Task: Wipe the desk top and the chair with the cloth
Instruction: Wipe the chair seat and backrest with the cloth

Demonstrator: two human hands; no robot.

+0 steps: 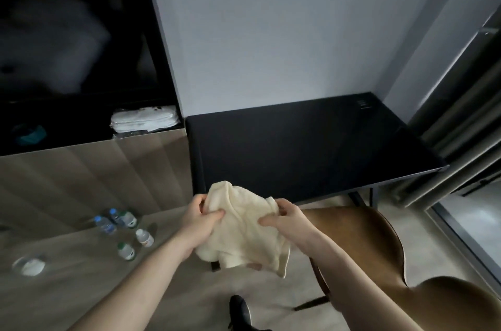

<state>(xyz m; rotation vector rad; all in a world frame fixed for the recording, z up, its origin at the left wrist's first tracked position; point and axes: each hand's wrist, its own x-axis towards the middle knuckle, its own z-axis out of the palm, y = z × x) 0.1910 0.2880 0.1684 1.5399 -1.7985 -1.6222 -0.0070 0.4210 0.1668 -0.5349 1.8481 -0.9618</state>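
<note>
Holding a cream cloth (244,225) up between both hands, low in the centre of the head view. Left hand (198,218) at 9 o'clock of the cloth, back of the hand turned toward the camera, thumb laid across the front of the fabric and pointing toward 3 o'clock, remaining fingers curled behind the fold and clamped on it. Right hand (284,218) at 3 o'clock of the cloth, thumb pressed on the front and pointing toward 9 o'clock, other fingers bent over the upper edge, likewise pinching the fabric. Both forearms bare, rising from the bottom edge and converging on the cloth, wrists roughly level. Cloth bunched and creased, peaked at 12 o'clock, lower corners hanging loose at 6 o'clock, touching neither desk nor chair.

Dark desk top (311,146) at 1 o'clock of the cloth, set into the corner of a pale wall (271,32), front edge just behind the raised fabric. Brown chair (379,244) at 4 o'clock, tucked partly beneath the desk, curved backrest reaching the lower right corner. Grey curtains (461,119) at 2 o'clock of the desk.

Small plastic bottles (122,227) grouped at 9 o'clock of the left hand on a wood-grain counter (67,290), a round white dish (29,265) farther toward 8 o'clock. Folded white towels (145,119) on a dark shelf at 11 o'clock. Dark shoe (240,311) at 6 o'clock, on the floor.
</note>
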